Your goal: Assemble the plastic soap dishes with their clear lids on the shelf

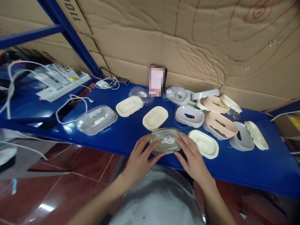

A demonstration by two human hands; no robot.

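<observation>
Both our hands, the left [140,156] and the right [192,154], grasp the ends of a green oval dish [167,148] near the front edge of the blue counter [131,139], fingers over its clear cover and thumbs along the near side. A round barcode sticker [169,139] is already on top, so we judge this piece nearly finished, though we cannot tell whether the cover is fully seated. Just beyond it lies a bare cream tray [155,118], with another cream tray [130,106] farther back and a third one [203,144] just beside our right hand. Out to the left, a grey covered dish [97,120] looks complete, sticker and all. Much seems left to do: on the right, the lavender shell [189,116], peach shell [221,125] and grey shell [241,136] show no cover on top (the heap behind them overlaps too much to count). At the back, a loose clear cover [138,93] lies near the propped phone [157,78].
</observation>
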